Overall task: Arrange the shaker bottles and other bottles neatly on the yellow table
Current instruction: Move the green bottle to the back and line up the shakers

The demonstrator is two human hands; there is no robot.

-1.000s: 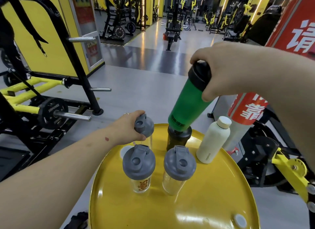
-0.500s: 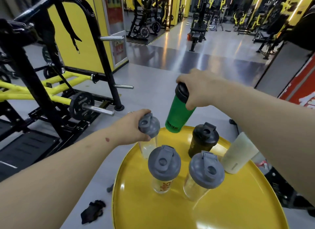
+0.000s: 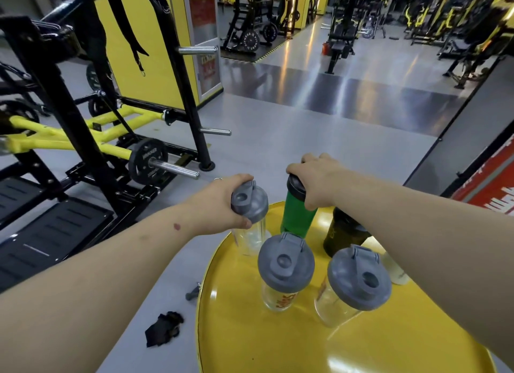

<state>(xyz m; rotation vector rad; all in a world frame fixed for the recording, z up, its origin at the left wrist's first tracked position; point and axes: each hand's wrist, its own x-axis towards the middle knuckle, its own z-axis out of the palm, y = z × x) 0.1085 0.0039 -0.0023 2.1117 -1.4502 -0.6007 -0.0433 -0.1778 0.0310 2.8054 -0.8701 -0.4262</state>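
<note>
Left grip [image 3: 222, 203] clamped over grey lid of clear shaker [image 3: 250, 235], steadied at far left rim of yellow table [image 3: 236, 345]. Right grip [image 3: 314, 183] closed on black cap of green bottle [image 3: 297, 218], lowered just right of it, probably to line up a back row. Nearer than both: two grey-lidded shakers [image 3: 285, 272]. Behind right forearm: dark shaker [image 3: 340, 236], cream bottle [image 3: 396, 272].

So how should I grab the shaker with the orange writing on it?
Take the shaker with orange writing by its wide grey lid, coming straight down from above. It stands upright, and the lid is broader than the clear cup, giving fingers an edge to wrap. From the side it is crowded: the other clear shaker sits close on its right and the green bottle just behind.
</note>
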